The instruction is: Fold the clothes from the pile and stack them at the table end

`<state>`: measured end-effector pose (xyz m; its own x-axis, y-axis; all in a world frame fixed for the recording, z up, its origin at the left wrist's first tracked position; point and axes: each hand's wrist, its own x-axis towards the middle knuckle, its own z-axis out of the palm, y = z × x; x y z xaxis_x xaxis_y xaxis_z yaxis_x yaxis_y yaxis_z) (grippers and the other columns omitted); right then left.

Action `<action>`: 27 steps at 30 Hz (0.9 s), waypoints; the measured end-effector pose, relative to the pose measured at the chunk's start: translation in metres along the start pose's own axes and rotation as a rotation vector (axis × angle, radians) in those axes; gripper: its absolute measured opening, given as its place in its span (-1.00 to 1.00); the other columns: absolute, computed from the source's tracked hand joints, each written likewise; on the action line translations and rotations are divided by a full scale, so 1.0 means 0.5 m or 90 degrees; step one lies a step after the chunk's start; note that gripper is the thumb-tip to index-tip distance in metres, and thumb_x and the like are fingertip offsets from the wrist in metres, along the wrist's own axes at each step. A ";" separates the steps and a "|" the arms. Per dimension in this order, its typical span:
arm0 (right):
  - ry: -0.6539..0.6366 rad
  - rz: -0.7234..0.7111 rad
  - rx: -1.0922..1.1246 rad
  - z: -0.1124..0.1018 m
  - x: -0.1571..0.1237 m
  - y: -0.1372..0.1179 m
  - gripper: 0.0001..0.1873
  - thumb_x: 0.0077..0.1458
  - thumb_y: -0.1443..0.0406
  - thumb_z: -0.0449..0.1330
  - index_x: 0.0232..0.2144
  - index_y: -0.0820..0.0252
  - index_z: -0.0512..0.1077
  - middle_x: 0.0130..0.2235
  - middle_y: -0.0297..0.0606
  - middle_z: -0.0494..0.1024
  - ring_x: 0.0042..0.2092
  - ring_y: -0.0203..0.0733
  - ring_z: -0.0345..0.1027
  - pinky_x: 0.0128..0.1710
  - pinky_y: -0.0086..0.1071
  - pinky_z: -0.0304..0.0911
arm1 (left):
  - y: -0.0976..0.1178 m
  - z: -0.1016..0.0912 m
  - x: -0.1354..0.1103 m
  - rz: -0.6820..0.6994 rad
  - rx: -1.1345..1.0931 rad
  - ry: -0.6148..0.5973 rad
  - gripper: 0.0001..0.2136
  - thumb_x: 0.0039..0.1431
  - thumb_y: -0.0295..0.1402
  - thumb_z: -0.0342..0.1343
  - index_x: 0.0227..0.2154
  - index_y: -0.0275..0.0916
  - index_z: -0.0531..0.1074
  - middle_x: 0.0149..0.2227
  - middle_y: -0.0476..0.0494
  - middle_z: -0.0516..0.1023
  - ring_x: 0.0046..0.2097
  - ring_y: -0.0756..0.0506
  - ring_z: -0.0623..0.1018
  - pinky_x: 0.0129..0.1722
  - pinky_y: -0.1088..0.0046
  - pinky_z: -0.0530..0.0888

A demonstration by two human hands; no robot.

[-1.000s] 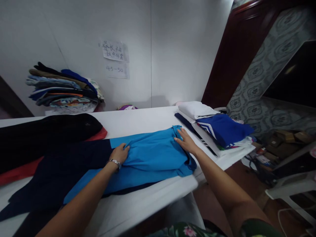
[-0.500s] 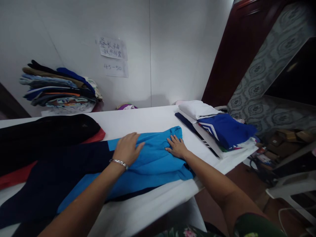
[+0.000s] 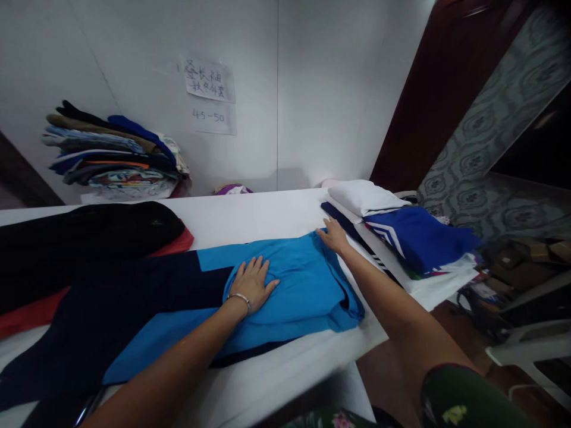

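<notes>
A bright blue and navy garment (image 3: 294, 267) lies folded lengthwise along the white table, with its navy part stretching to the left. My left hand (image 3: 254, 285) rests flat on the blue cloth, fingers spread, a silver bracelet at the wrist. At the far right corner of the blue part, my right hand (image 3: 333, 235) touches the edge with its fingers apart. The blue cloth between the hands is fairly smooth, and its right end shows a folded edge with a dark opening.
Behind on the left lies a black garment (image 3: 111, 238) over red cloth (image 3: 176, 242). A tall pile of folded clothes (image 3: 116, 151) stands at the back left. Folded white (image 3: 366, 198) and royal blue clothes (image 3: 419, 238) lie at the right. A plastic stool (image 3: 530, 345) stands beyond the table (image 3: 245, 217).
My left hand has moved right and nearer, now flat on the cloth. My right hand has shifted to the far corner. The garment's right end is spread smoother and reaches further right.
</notes>
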<state>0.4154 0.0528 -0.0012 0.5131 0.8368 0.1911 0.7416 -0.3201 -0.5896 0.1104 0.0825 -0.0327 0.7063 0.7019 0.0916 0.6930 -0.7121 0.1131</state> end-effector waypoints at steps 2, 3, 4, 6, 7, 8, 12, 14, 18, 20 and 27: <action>0.008 0.063 0.096 0.002 0.026 0.025 -0.32 0.06 0.04 0.13 0.15 0.27 0.24 0.24 0.00 0.18 0.27 0.07 0.00 0.20 -0.05 -0.02 | 0.001 0.000 -0.002 -0.002 -0.006 0.007 -0.35 0.20 0.05 -0.22 0.22 -0.29 0.16 0.29 -0.31 0.10 0.31 -0.27 0.06 0.25 0.06 -0.04; -0.001 0.077 0.129 0.003 0.032 0.037 -0.34 0.05 0.04 0.14 0.12 0.30 0.28 0.18 0.02 0.29 0.20 0.05 0.15 0.15 -0.10 0.10 | 0.001 0.001 -0.003 -0.003 -0.010 0.012 -0.35 0.20 0.05 -0.22 0.22 -0.30 0.16 0.28 -0.32 0.11 0.31 -0.27 0.06 0.26 0.06 -0.04; -0.010 0.081 0.148 0.004 0.035 0.047 -0.37 0.04 0.04 0.14 0.08 0.32 0.32 0.10 0.01 0.40 0.11 0.01 0.28 0.07 -0.14 0.20 | 0.001 0.002 -0.004 -0.003 -0.014 0.018 -0.35 0.20 0.05 -0.21 0.21 -0.29 0.17 0.28 -0.32 0.12 0.31 -0.27 0.06 0.26 0.05 -0.04; -0.012 0.080 0.165 0.009 0.034 0.065 -0.42 0.03 0.05 0.15 0.00 0.32 0.39 -0.05 -0.05 0.52 -0.06 -0.07 0.42 -0.07 -0.24 0.33 | -0.001 0.005 -0.004 -0.001 -0.023 0.027 -0.37 0.20 0.04 -0.20 0.21 -0.27 0.18 0.28 -0.31 0.13 0.31 -0.28 0.07 0.26 0.04 -0.04; -0.002 0.083 0.169 0.012 0.032 0.072 -0.45 0.02 0.05 0.15 -0.02 0.31 0.40 -0.10 -0.09 0.55 -0.11 -0.10 0.45 -0.12 -0.27 0.35 | -0.001 0.007 -0.004 0.000 -0.026 0.031 -0.37 0.20 0.04 -0.19 0.21 -0.26 0.19 0.28 -0.30 0.13 0.31 -0.27 0.07 0.26 0.04 -0.05; 0.015 0.089 0.167 0.015 0.029 0.079 -0.46 0.02 0.06 0.15 -0.04 0.30 0.41 -0.13 -0.11 0.55 -0.14 -0.11 0.45 -0.16 -0.29 0.36 | -0.002 0.008 -0.004 0.002 -0.027 0.035 -0.38 0.20 0.04 -0.19 0.20 -0.25 0.19 0.28 -0.29 0.13 0.31 -0.27 0.07 0.26 0.04 -0.06; 0.072 0.122 0.113 0.039 0.019 0.097 -0.52 -0.01 0.11 0.15 -0.08 0.26 0.43 -0.13 -0.12 0.55 -0.13 -0.08 0.43 -0.14 -0.25 0.33 | -0.001 0.008 -0.003 0.004 -0.021 0.030 -0.36 0.20 0.05 -0.22 0.21 -0.26 0.17 0.29 -0.28 0.11 0.32 -0.25 0.05 0.27 0.07 -0.09; 0.080 0.129 0.081 0.050 0.015 0.103 -0.54 -0.01 0.14 0.14 -0.06 0.21 0.42 -0.11 -0.14 0.54 -0.08 -0.07 0.41 -0.08 -0.23 0.29 | -0.001 0.006 -0.003 0.002 -0.023 0.014 -0.34 0.20 0.06 -0.24 0.22 -0.28 0.16 0.29 -0.28 0.11 0.32 -0.25 0.05 0.27 0.06 -0.09; 0.059 0.123 0.028 0.051 0.017 0.100 -0.49 0.04 0.13 0.09 0.02 0.20 0.38 -0.04 -0.15 0.51 -0.03 -0.08 0.39 -0.02 -0.23 0.26 | 0.000 0.004 -0.003 -0.001 -0.034 0.009 -0.34 0.19 0.07 -0.24 0.22 -0.28 0.16 0.28 -0.30 0.12 0.31 -0.26 0.05 0.27 0.01 -0.14; 0.041 0.109 0.006 0.040 0.020 0.092 -0.46 0.05 0.11 0.08 0.06 0.21 0.35 0.03 -0.12 0.47 0.05 -0.05 0.33 0.04 -0.22 0.20 | 0.001 0.004 -0.003 -0.005 -0.039 0.018 -0.35 0.19 0.07 -0.22 0.21 -0.25 0.18 0.27 -0.31 0.14 0.31 -0.27 0.07 0.26 -0.02 -0.18; -0.006 -0.058 -0.143 0.016 -0.031 0.075 -0.28 0.17 -0.03 -0.04 0.27 0.16 0.02 0.34 -0.12 -0.07 0.34 0.03 -0.30 0.24 0.01 -0.21 | 0.005 0.003 -0.003 -0.014 -0.045 0.021 -0.38 0.19 0.06 -0.20 0.20 -0.21 0.19 0.27 -0.30 0.15 0.30 -0.28 0.08 0.24 -0.06 -0.16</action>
<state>0.4319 0.0314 -0.0326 0.4366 0.8705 0.2274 0.8625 -0.3331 -0.3809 0.1113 0.0796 -0.0340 0.6852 0.7182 0.1213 0.6953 -0.6946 0.1848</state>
